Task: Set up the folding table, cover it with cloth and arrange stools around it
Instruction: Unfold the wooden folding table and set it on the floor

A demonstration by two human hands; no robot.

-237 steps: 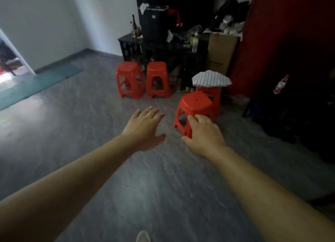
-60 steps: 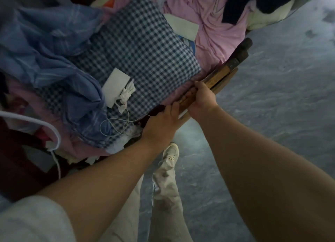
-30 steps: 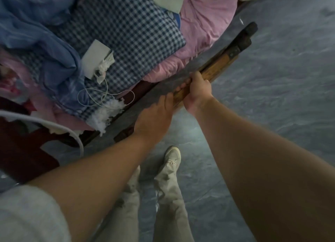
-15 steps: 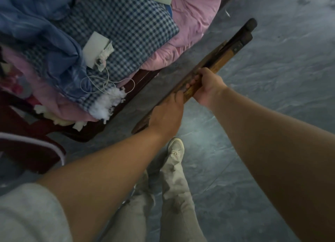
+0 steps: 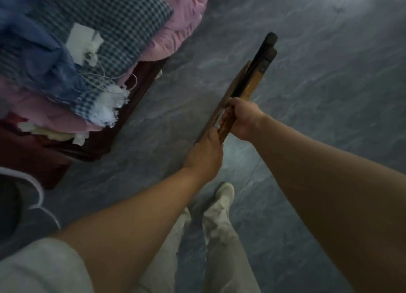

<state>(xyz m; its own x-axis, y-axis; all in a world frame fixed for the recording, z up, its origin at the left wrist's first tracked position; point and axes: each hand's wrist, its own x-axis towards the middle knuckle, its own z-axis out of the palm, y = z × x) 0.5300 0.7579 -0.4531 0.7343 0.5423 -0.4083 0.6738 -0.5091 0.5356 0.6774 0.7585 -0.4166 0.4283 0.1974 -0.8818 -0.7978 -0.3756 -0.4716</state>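
The folding table (image 5: 254,73) is folded flat and seen edge-on, a wooden slab with dark legs running up and to the right above the grey floor. My right hand (image 5: 241,119) grips its upper edge near the middle. My left hand (image 5: 205,154) holds the same edge just below, fingers wrapped around the wood. The lower part of the table is hidden behind my hands. No stools or table cloth are in view.
A bed (image 5: 140,81) with a dark red frame stands at the left, piled with a checked blanket (image 5: 123,18), pink bedding (image 5: 184,13) and a white charger with cable (image 5: 81,38). My legs and a shoe (image 5: 224,194) are below. Grey floor (image 5: 329,73) spreads to the right.
The folded table has come away from the bed's edge and moved right over the floor, both hands still on it. One second ago it lay against the bed frame.
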